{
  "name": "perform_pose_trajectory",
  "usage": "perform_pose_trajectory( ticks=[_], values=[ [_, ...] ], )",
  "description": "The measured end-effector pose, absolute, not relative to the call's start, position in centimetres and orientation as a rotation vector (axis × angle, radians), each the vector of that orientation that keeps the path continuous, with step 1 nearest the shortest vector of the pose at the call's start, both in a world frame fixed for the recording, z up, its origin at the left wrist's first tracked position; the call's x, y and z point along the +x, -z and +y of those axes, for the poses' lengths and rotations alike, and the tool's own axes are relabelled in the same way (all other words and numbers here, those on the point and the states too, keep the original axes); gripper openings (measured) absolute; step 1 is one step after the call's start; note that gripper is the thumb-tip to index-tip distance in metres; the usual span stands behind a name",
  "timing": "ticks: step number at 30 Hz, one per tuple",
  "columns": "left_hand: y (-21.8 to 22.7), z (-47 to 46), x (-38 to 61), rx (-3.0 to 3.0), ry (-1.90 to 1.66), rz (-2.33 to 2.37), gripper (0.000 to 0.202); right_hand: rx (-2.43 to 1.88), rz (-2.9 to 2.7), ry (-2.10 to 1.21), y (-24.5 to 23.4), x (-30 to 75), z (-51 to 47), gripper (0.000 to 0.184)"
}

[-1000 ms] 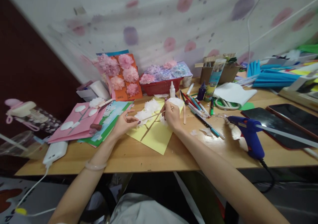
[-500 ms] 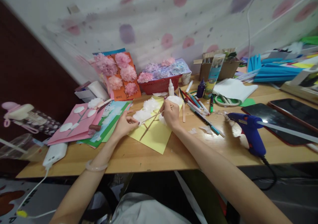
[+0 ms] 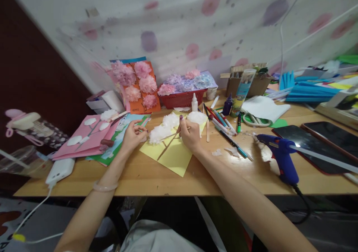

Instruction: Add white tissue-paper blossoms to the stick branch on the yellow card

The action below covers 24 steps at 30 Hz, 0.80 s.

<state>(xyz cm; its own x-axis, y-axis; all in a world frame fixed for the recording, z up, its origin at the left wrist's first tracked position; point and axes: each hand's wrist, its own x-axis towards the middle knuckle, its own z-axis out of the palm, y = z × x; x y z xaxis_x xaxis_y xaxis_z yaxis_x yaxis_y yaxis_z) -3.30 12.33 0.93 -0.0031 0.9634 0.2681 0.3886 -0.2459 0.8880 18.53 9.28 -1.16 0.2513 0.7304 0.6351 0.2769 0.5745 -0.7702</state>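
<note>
Two hands worked over a yellow card [image 3: 175,160] that lay on the desk [image 3: 145,177]. The right hand [image 3: 190,135] had its fingers clamped on a thin stick [image 3: 171,135], which reached leftward across the card beside the white puffs [image 3: 158,132]. A second stick [image 3: 167,148] lay slantwise on the card. The left hand [image 3: 131,134] sat just off the card's left corner, fingers curled together near a puff; whether they pinched anything could not be told. To do this well, by my judgement, the stick wanted holding low and flat, pressed evenly along its length, with the left hand steadying the card's edge and both hands kept off the puffs to avoid crushing them. A glue gun [image 3: 281,155] stood well apart on the right.
</note>
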Motion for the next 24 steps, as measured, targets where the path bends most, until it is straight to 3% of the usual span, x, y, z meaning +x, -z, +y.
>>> perform_pose_trajectory(
  ticks=[8,16,24],
  values=[
    [0.0,13.0,-3.9,1.692,-1.260,1.450,0.049,-0.976,-1.429,-0.322,1.5,18.1,8.7,0.060],
    [0.4,13.8,-5.0,1.773,-1.345,1.619,0.043,-1.009,-1.159,-0.510,1.0,18.5,8.9,0.055],
    [-3.3,13.2,-9.1,1.779,-1.514,1.762,0.029,-1.071,-0.800,-0.737,0.7,19.8,9.8,0.046]
  ],
)
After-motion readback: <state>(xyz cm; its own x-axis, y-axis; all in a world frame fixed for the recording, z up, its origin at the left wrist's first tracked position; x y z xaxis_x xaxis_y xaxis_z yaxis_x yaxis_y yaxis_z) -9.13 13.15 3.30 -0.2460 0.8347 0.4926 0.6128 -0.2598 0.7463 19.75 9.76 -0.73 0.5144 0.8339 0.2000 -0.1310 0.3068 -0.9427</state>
